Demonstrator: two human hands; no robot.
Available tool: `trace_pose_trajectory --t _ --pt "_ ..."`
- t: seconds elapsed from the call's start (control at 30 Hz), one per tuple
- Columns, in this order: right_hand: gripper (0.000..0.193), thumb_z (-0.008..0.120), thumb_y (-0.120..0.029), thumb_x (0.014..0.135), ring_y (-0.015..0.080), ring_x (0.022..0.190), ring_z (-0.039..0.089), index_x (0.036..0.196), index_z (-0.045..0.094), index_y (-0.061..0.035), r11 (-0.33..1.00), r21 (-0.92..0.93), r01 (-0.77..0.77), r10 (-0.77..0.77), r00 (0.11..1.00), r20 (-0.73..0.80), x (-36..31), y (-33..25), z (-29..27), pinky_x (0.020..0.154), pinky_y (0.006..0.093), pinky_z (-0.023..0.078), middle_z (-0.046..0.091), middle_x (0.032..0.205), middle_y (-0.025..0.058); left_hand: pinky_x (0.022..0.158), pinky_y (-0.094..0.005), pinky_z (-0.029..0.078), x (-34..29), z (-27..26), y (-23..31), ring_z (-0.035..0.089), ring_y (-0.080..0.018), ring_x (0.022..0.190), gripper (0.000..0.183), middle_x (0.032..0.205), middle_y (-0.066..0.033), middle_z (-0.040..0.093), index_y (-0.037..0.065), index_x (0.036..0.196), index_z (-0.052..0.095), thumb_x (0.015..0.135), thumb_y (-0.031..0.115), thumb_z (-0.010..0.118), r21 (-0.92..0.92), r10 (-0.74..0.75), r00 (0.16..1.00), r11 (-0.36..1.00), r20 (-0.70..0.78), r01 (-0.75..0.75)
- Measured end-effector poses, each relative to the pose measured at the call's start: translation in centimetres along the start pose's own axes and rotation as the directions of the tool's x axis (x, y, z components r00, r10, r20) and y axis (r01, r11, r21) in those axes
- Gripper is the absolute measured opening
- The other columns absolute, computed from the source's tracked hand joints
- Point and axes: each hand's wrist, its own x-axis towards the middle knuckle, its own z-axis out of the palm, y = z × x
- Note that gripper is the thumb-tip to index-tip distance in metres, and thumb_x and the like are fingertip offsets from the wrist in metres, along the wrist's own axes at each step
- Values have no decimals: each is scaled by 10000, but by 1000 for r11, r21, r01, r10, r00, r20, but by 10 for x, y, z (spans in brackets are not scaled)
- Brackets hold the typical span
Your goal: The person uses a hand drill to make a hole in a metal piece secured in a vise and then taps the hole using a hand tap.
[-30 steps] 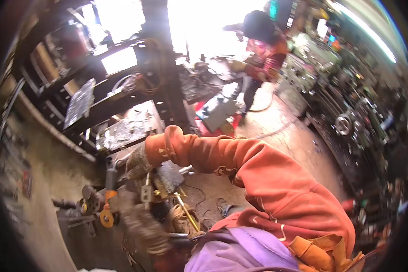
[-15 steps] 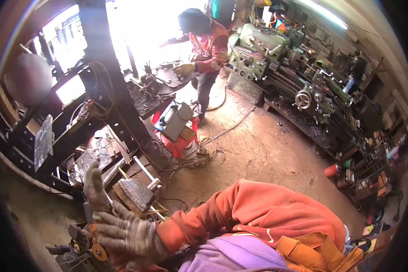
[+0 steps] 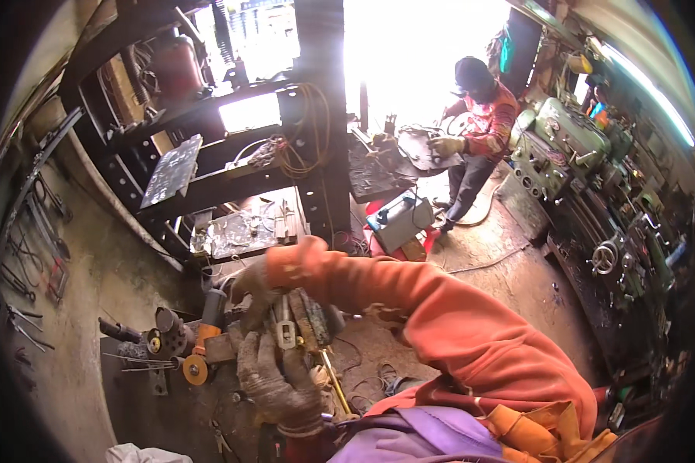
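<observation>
Cluttered metal workshop, dirt floor [image 3: 502,270] and a dark steel rack [image 3: 208,185] filling the upper left of the frame. Low in the centre, the left hand [image 3: 274,382], in a grimy knit glove, is curled around the lower end of some metal tools; what exactly it grips is hard to tell. Just above it the right hand [image 3: 255,289], also gloved and reaching across in an orange sleeve [image 3: 440,324], is closed on the top of an angle grinder [image 3: 205,339] with an orange body, its yellow disc pointing to the lower left. A wire brush [image 3: 310,320] and a wrench [image 3: 283,328] lie between the two hands.

Handled well, the grinder wants a firm two-handed hold and the disc kept clear of the loose tools beside it.

Further out, a grey and red welding machine [image 3: 400,220] sits on the floor at centre; a co-worker [image 3: 479,123] in a red shirt bends over a bench at upper right, beside a green lathe [image 3: 571,147]. No readable labels show.
</observation>
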Motion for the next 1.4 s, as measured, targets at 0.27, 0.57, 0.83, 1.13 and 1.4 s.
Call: trace_pose_trajectory --t 0.27,0.57,0.83,1.13,1.4 --pt "547 787 -268 907 404 1307 624 1415 652 -116 997 -61 49 -78 694 -716 -114 -86 75 1134 558 484 660 1376 194 1099 -448 494 132 71 -87 638 -343 1269 391 1321 -203 688 -27 1270 698 1068 305 660 -559 190 857 818 480 132" --pt "789 801 -390 823 402 1526 434 1519 563 -103 921 -387 -32 -294 595 -748 -61 -114 49 1291 641 234 540 1561 183 1111 -449 493 90 39 -76 643 -293 1263 598 1331 -181 681 -12 1276 700 1066 542 625 -687 -183 816 458 549 565" --pt "661 668 -575 1001 386 1279 653 1402 668 -50 974 196 -112 99 992 73 -39 -11 -12 1090 466 522 677 1400 219 1046 -441 530 -3 -7 8 677 -320 1190 427 1236 -190 712 -19 1218 696 1139 352 501 -226 -125 974 960 188 167" --pt "804 798 -496 839 484 1563 351 1525 547 -160 895 -401 -194 -150 717 -680 -126 -110 114 1229 777 203 478 1613 191 983 -381 546 131 93 -94 701 -221 1076 406 1158 -125 749 -12 1249 729 1116 342 581 -633 96 895 740 435 228" --pt "713 737 -482 863 441 1520 442 1475 618 -136 862 -506 -31 -429 489 -760 -40 -113 71 1264 635 281 553 1563 194 1000 -410 538 98 59 -53 686 -249 1124 465 1256 -174 718 -35 1291 710 1117 371 567 -687 -67 844 549 532 476"
